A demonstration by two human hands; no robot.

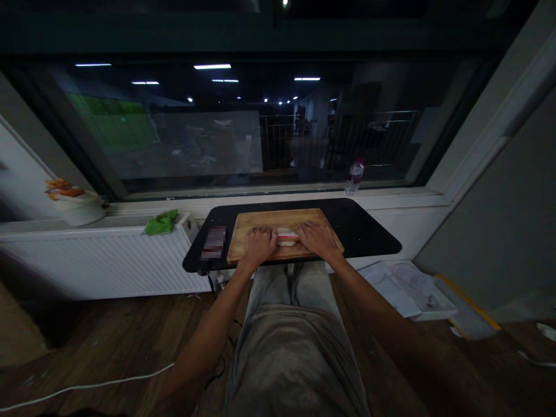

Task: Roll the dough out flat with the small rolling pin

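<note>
On the black table lies a wooden cutting board point(256, 220). A flattened piece of pale dough point(286, 242) rests near the board's middle. Across the dough runs a slim pale rolling pin point(287, 236) with a red stripe. My left hand point(260, 243) is closed over the pin's left end, fingers curled down. The right end is under my right hand point(318, 237), closed in the same way. Both palms hide the pin's ends, and part of the dough is covered.
The black table point(369, 234) stands against the window sill. A water bottle point(355, 176) is on the sill. To the left are a white radiator point(108, 260), a green cloth point(161, 222) and a white pot point(80, 208). A blurred-out flat item point(214, 242) lies left of the board.
</note>
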